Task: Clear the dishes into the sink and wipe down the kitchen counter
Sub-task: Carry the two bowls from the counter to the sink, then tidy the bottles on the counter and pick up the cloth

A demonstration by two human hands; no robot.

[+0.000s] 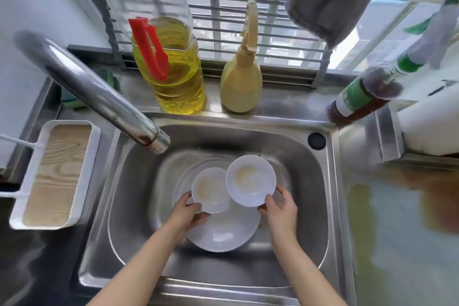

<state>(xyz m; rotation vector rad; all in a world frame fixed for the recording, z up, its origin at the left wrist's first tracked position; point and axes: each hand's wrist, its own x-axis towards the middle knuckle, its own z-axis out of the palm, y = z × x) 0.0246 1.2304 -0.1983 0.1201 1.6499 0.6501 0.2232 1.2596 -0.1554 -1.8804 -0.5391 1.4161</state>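
Our left hand [188, 213] pinches the near rim of a small white dish [211, 190], with the thumb on top of the rim. Our right hand [278, 206] grips the near right rim of a second small dish [250, 180] in the same manner. The second dish overlaps the right edge of the first. Both dishes show a pale residue and sit over a large white bowl [223, 233] that lies in the sink [331, 181]. We cannot tell whether they rest on the bowl or are held just above it.

Both forearms reach forward from the near edge and converge over the basin, palms turned inward.

Status: we judge the clearing step nearly complete, pending release of both dishes. The wiping step is not yet begun. The counter [397, 243] to the right carries a brown and yellow spill [434, 196], and neither hand holds a cloth.
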